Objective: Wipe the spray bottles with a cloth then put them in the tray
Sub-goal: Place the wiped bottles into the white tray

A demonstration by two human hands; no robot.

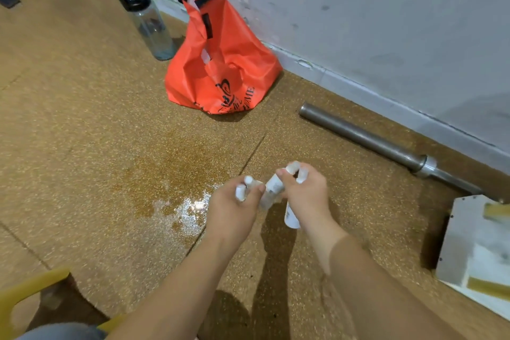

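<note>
Left hand (234, 201) and right hand (306, 193) each grip several small white plastic spray bottles (273, 186) above the speckled brown floor (110, 146), apparently gathered for wiping. The grey metal tray (458, 229) lies well right. No cloth identifiable.

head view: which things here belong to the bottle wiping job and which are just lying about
Job: spray bottles, gripped in the left hand and right hand; metal tray, likely the one meant. No cloth plainly visible.
Lying about: orange bag, water bottle, metal bar, yellow chair, wet patch.
</note>
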